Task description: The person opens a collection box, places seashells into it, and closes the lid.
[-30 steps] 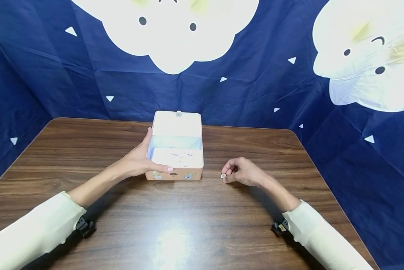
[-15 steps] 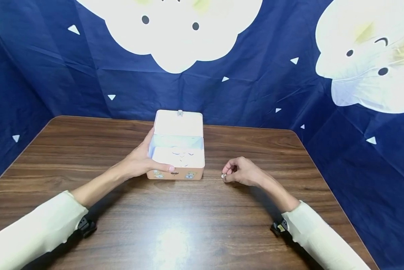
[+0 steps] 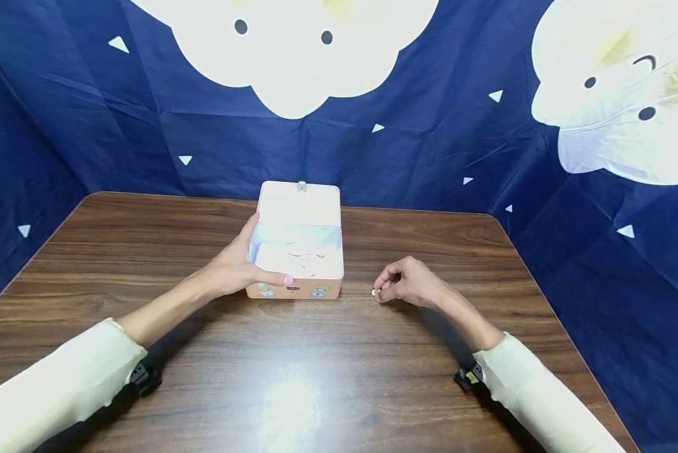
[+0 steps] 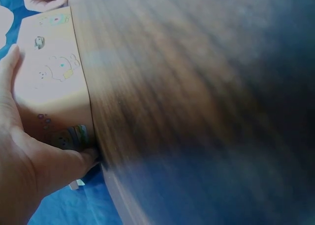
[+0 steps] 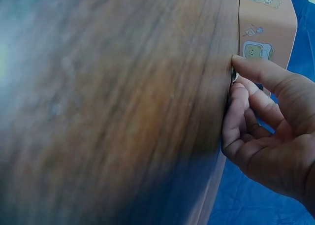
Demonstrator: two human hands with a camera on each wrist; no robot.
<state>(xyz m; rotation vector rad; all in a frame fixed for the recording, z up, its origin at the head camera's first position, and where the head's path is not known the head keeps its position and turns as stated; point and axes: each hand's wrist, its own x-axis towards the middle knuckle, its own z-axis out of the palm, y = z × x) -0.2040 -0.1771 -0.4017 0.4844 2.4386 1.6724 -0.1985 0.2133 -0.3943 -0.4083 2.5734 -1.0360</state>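
Small white object (image 3: pixel 375 292), pinched at the fingertips of the right hand (image 3: pixel 408 286), low over the wooden table (image 3: pixel 316 377) and just right of the pink box (image 3: pixel 296 261). The box stands at the table's middle with its lid (image 3: pixel 299 204) raised; the left hand (image 3: pixel 234 270) grips its left side, thumb across the front rim. As judged here, opening and steadying are done, the pick-up is in hand, and the object is not yet in the box. The object is too small to identify; in the right wrist view only a sliver shows between thumb and forefinger. Both wrist views are blurred, and the box interior shows only faint markings.
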